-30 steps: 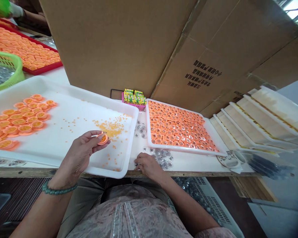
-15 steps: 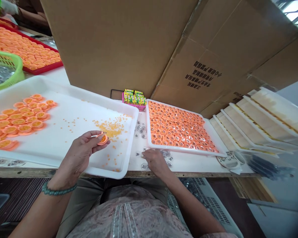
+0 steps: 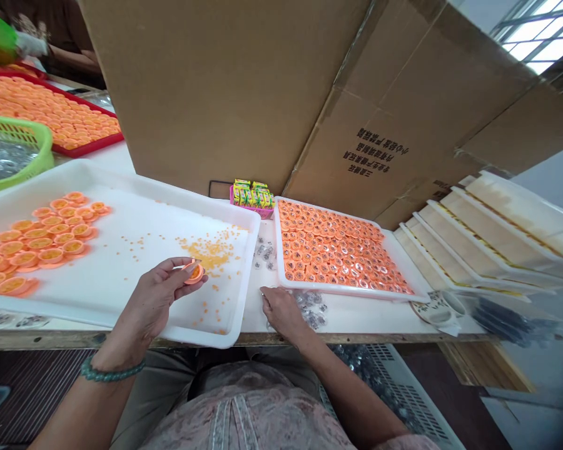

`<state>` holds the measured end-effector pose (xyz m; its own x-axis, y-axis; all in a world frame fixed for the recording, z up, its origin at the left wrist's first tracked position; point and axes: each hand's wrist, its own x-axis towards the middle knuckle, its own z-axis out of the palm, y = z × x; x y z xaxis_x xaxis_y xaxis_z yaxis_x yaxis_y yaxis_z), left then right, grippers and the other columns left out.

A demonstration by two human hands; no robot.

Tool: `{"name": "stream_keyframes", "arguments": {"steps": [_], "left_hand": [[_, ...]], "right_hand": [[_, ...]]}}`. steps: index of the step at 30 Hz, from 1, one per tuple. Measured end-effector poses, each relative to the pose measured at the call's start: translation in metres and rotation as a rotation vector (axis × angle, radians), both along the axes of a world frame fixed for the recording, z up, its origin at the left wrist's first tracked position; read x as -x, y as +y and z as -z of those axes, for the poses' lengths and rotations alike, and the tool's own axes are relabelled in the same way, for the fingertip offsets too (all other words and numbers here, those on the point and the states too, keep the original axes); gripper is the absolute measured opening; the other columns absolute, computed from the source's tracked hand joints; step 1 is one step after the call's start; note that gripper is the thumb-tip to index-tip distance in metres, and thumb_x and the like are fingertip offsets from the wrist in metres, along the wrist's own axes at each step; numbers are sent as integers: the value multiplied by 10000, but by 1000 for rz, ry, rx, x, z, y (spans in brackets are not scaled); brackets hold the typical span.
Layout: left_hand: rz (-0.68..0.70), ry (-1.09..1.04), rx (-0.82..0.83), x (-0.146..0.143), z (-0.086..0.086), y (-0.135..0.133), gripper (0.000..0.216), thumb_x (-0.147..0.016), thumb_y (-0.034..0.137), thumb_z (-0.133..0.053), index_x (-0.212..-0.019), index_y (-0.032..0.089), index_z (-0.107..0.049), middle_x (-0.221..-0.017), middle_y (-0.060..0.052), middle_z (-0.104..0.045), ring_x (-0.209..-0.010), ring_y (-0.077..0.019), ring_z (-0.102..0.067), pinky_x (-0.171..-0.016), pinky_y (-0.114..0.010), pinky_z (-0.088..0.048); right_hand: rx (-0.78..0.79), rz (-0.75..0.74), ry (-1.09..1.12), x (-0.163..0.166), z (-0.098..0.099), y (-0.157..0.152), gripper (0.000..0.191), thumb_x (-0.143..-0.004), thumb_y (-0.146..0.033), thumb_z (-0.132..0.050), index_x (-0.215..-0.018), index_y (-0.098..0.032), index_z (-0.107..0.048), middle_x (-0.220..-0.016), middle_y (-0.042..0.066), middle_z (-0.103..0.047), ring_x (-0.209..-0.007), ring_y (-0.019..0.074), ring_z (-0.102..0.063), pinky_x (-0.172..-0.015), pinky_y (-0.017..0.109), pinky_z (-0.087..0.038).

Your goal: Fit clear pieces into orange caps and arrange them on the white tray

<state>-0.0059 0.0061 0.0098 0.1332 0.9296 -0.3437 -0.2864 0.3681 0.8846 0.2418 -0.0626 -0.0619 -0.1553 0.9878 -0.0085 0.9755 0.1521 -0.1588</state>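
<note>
My left hand [image 3: 157, 299] pinches a small orange cup [image 3: 194, 273] over the near right part of a large white tray [image 3: 122, 262]. Rows of filled orange cups [image 3: 37, 240] lie at that tray's left, and loose orange pellets [image 3: 211, 250] are scattered at its right. My right hand [image 3: 279, 310] rests on the table between the two trays, fingers curled down onto small clear plastic pieces [image 3: 312, 306]. What its fingers hold is hidden. A second white tray [image 3: 417, 290] to the right is packed with capped orange cups [image 3: 338, 247].
A big cardboard sheet [image 3: 244, 87] stands behind the trays. A small pink basket of yellow-green packs [image 3: 252, 197] sits at its foot. A green basket [image 3: 16, 147] and a red tray of orange cups [image 3: 51, 109] are far left. Stacked white trays [image 3: 497, 231] lean at right.
My right hand slid from the table's front edge up towards the clear pieces, then a little left. The left hand kept still with the cup. The view tilted slightly.
</note>
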Motion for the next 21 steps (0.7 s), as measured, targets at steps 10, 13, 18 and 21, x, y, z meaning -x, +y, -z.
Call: {"name": "stream_keyframes", "arguments": {"steps": [10,13,18,21], "left_hand": [[8,-8,0,0,2,-1,403,-577,337,-790,-889,145,-623,-732,-47,-704,-753,-206,-675,-779,-322,-530],[19,-35,-2,0,3,-2,406,-617,349,-768,-939,143,-632,-750,-56,-708,-761,-202,-674,-782,-311,-529],[7,-122,-1,1,3,-3,324,-705,320,-701,-972,142,-651,-875,-73,-703,-804,-197,-667,-798,-303,-526],[18,-159,-23,1,3,-3,292,-734,299,-675,-988,158,-654,-932,-69,-693,-824,-188,-659,-807,-296,-520]], "right_hand": [[81,287,1559,17,-44,0,286,-721,-274,-673,-994,-214,-615,-821,-6,-583,-804,153,-626,-795,344,-502],[79,211,1699,35,-64,13,222,-691,-233,-707,-890,-206,-612,-824,-6,-589,-826,132,-598,-810,293,-467],[112,55,1662,67,-68,37,293,-748,-223,-648,-1039,-230,-618,-789,-14,-564,-768,104,-528,-746,240,-427],[147,-13,1625,83,-67,48,232,-765,-234,-626,-997,-214,-637,-770,-9,-567,-722,107,-519,-702,250,-429]]}}
